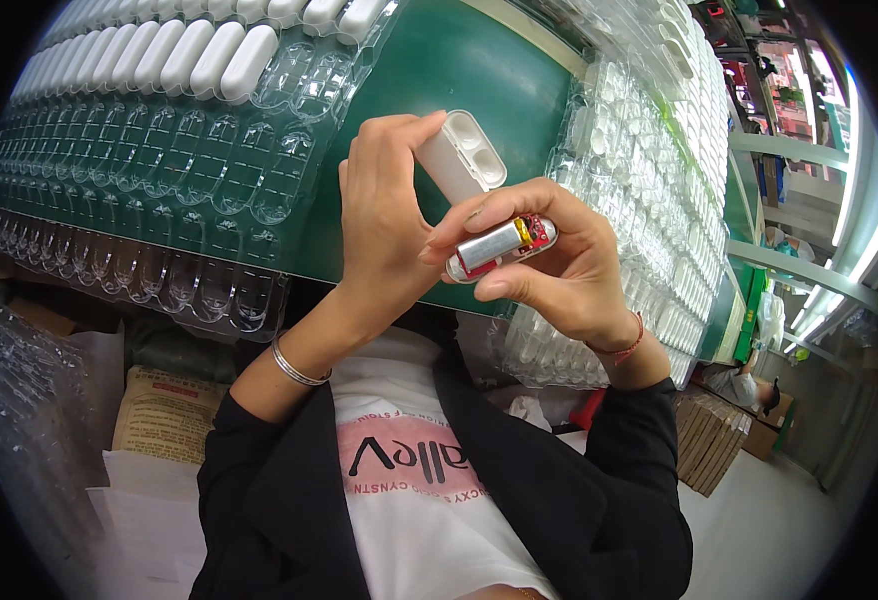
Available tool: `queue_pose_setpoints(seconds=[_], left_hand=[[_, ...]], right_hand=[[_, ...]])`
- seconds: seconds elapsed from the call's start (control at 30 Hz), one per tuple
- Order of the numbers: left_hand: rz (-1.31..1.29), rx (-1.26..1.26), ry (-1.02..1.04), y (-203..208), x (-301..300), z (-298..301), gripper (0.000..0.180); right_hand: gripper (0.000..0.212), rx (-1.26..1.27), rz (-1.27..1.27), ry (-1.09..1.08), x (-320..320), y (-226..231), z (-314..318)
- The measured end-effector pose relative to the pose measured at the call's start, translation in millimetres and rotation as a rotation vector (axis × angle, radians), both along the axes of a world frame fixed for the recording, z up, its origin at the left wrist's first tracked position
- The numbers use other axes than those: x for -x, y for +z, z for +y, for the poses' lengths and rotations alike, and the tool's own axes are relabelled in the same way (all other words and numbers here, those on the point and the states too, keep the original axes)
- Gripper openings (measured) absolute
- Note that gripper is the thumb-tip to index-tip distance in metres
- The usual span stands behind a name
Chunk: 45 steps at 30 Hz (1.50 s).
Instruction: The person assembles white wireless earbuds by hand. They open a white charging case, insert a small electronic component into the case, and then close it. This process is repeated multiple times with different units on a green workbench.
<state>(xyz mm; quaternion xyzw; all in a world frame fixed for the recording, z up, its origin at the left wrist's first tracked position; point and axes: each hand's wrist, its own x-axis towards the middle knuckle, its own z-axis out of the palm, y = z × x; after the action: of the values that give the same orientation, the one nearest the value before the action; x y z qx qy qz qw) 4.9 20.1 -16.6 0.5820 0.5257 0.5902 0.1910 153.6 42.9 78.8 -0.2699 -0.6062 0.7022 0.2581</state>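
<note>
My left hand (384,195) is closed on a white earbud-case part (449,165), gripped between the forefinger and the thumb side. Two round hollows show in the end that faces up and right. Just below it, my right hand (574,255) pinches a small rounded assembly (502,247) between thumb and fingers. A silver battery cell (489,248) lies along this assembly, with yellow tape and a red circuit board at its right end. My left fingertips come close to the assembly's left side; whether they touch it I cannot tell.
Clear plastic trays (159,150) cover the bench's left side, with a row of white oblong cases (249,62) at their back. More stacked clear trays (639,230) stand on the right. Between them is the green bench top (439,60). Cardboard (709,440) is stacked on the floor at right.
</note>
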Motion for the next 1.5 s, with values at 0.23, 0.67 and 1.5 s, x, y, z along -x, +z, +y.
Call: queue_pose_setpoints(seconds=[0.23, 0.67, 1.5], left_hand=[[-0.01, -0.003, 0.024, -0.8, -2.9, 1.0, 0.075], [-0.015, -0.022, 0.02, 0.5, -1.5, 1.7, 0.071], [0.057, -0.059, -0.053, 10.8, -8.7, -1.0, 0.071]], right_hand=[[0.036, -0.023, -0.053, -0.023, -0.5, 1.4, -3.2], [0.045, 0.093, -0.145, 0.069, 0.8, 9.8, -1.6], [0.029, -0.8, -0.636, -0.385, -28.6, -3.8, 22.8]])
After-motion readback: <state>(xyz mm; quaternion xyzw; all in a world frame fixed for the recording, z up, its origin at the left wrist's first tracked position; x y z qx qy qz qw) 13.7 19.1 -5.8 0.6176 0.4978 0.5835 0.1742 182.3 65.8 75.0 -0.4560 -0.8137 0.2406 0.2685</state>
